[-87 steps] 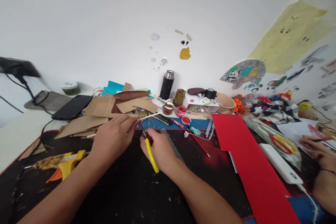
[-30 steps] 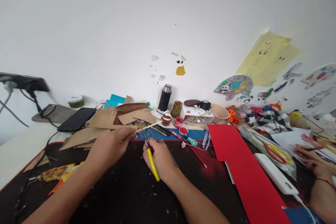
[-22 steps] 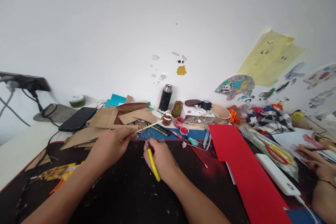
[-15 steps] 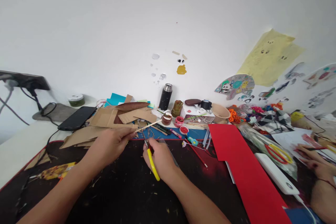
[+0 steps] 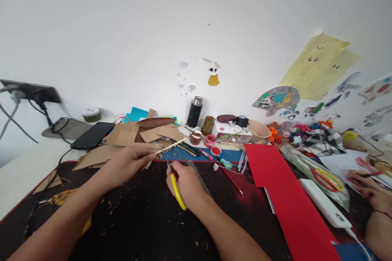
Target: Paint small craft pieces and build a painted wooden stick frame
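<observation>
**Wooden stick held at the blades of yellow-handled scissors**

A thin, straight, pale wooden stick (image 5: 175, 144) is held above the far part of a desk (image 5: 26, 167), slanting up toward the right. The left hand (image 5: 130, 164) is closed in a pinch, thumb and fingers gripping the stick's near end. The right hand (image 5: 186, 182) is curled around scissors (image 5: 178, 195) with a smooth, curved yellow handle. Their narrow metal blades cross the line of the stick; whether they touch it is too small to tell.

Beneath both hands lies a dark matte mat (image 5: 134, 228) with a red edge, flecked with dry, straw-like scraps. Beyond the left hand, flat brown cardboard (image 5: 122, 134) lies in overlapping, uneven pieces. Behind the stick stands a black cylindrical flask (image 5: 194, 115) with a shiny metal neck, near a small round jar (image 5: 196, 138) of brown and white. To the right stretches a long, smooth sheet of red card (image 5: 284, 187), and farther right another person's hand (image 5: 364, 183) rests on white paper (image 5: 339, 160).
</observation>
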### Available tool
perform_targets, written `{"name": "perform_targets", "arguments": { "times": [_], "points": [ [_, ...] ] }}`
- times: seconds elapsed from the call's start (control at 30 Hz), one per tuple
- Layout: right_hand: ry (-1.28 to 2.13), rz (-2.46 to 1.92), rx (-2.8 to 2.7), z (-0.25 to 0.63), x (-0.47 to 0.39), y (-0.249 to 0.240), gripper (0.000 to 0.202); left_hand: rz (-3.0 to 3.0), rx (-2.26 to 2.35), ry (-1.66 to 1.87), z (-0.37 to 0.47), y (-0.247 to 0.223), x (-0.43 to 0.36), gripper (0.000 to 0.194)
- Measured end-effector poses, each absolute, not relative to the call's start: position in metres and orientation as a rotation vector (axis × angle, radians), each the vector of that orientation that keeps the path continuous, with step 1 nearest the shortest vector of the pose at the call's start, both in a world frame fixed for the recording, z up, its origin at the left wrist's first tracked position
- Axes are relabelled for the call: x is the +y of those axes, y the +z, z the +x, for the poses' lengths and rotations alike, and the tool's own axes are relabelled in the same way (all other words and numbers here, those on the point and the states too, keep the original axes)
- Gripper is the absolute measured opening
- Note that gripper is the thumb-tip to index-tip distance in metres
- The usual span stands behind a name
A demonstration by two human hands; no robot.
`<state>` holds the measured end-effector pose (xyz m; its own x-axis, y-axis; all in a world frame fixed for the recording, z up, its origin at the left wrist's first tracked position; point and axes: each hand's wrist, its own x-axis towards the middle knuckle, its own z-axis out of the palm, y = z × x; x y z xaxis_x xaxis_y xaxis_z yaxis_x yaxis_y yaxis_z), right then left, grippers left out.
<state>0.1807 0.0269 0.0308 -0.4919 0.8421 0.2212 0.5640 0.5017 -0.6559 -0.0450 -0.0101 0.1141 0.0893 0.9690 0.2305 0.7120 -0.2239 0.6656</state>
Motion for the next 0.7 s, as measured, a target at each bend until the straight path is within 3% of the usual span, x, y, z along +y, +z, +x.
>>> {"name": "perform_targets", "arguments": {
  "times": [0.13,0.27,0.43,0.7],
  "points": [
    [0.719,-1.137,-2.161,0.181,0.033,0.029,0.007,2.077,1.914,0.846,-0.031,0.107,-0.010,0.041],
    [0.708,-1.093,-2.144,0.182,0.034,0.035,0.006,2.253,2.136,0.842,-0.024,0.094,-0.010,0.046],
    [0.732,-1.104,-2.125,0.181,0.031,0.039,0.012,2.403,2.124,0.927,-0.026,0.084,-0.010,0.046],
    [0.720,-1.140,-2.177,0.180,0.031,0.023,0.009,2.136,1.927,1.016,-0.029,0.095,-0.011,0.043]
  ]
}}
